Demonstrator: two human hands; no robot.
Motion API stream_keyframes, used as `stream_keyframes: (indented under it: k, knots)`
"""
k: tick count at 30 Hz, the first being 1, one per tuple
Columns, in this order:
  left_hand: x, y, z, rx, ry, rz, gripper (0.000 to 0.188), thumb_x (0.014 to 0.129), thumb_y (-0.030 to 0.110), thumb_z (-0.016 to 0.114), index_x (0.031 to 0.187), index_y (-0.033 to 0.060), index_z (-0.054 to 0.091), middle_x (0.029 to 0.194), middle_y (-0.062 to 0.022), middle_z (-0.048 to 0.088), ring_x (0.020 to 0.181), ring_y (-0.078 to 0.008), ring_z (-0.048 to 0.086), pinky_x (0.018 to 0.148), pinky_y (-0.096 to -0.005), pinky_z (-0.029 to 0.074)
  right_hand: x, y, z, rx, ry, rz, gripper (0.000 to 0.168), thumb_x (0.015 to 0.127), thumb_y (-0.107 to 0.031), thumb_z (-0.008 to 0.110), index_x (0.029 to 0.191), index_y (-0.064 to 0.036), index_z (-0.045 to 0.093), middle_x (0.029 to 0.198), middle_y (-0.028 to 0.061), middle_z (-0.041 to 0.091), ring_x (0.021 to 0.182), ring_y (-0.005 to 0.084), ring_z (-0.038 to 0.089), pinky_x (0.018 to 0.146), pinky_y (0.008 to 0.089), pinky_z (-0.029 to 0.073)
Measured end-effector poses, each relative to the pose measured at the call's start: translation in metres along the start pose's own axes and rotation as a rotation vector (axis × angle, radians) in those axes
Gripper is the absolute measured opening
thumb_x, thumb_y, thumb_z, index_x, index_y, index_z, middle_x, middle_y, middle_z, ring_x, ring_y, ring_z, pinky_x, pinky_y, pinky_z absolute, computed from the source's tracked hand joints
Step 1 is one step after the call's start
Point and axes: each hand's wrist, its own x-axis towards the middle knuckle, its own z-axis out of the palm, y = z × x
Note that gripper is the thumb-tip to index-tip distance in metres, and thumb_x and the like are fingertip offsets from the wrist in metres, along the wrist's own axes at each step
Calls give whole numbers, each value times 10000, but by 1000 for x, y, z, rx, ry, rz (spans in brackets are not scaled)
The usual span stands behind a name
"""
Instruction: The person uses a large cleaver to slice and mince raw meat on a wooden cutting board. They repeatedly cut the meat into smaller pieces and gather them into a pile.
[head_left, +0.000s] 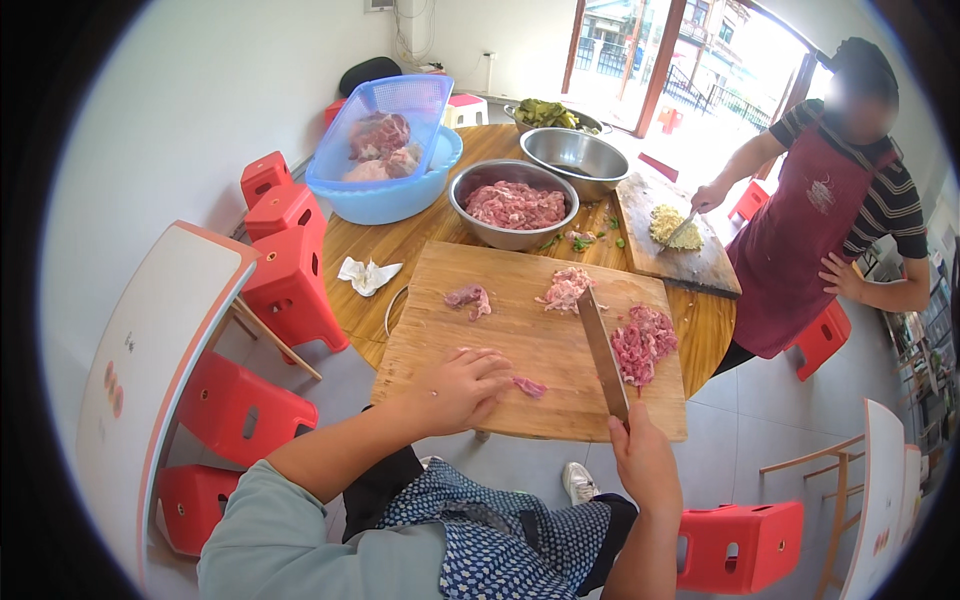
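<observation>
My right hand (645, 457) grips the handle of a cleaver (602, 349), whose broad blade points away from me over the right part of a wooden cutting board (480, 341). Beside the blade lies a heap of sliced raw meat (643, 345). A paler pile of meat trimmings (564, 289) sits near the blade's far end. My left hand (472, 386) rests on the board near its front edge, fingers bent together. At its fingertips is a small meat strip (530, 386); whether the fingers hold it is hidden. Farther back lies a curved meat piece (469, 300).
Behind the board stand a steel bowl of cut meat (514, 206), another steel bowl (576, 154) and a blue basket with large meat pieces (375, 165). At right, a person in an apron (817, 217) works chopped pale food (675, 227) on a second board (694, 266). Red stools (289, 281) surround the table.
</observation>
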Motion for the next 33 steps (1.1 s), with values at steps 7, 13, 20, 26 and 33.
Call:
stream_keyframes:
  k: [7,13,20,26,33]
  knots:
    - [8,-22,10,106,95,-32,289,945,121,680,1212,15,701,1315,-159,651,1294,-364,582,1085,-482,460,0,-2,2,-6,-9,36,271,1054,-225,605,1003,-1,463,831,304,629,819,544,592,665,565,445]
    - [-2,8,28,-47,93,-23,387,914,132,686,1275,-6,662,1327,-180,638,1266,-378,595,1092,-495,463,1,5,0,-22,-26,-41,257,1048,-220,615,1000,-6,480,825,278,632,808,532,593,668,558,455]
    - [12,47,16,-388,202,-174,361,974,100,689,1312,-15,637,1357,-183,630,1260,-335,616,1030,-414,521,12,9,-32,375,-192,86,181,1087,-172,554,986,-24,526,763,113,607,578,261,598,520,382,447]
    - [78,57,47,-1643,214,-643,384,1019,240,722,1327,29,631,1247,-68,691,1120,-177,670,886,-328,558,5,3,-26,986,-228,179,113,1115,-140,487,1113,-29,502,800,36,535,511,83,492,452,236,395]
    - [86,36,53,-1731,109,-665,196,1027,172,706,1188,63,680,1097,-23,742,994,-110,692,848,-291,555,-6,29,-11,1184,-133,266,210,1119,-176,465,1295,-69,505,795,54,533,497,117,487,431,267,407]
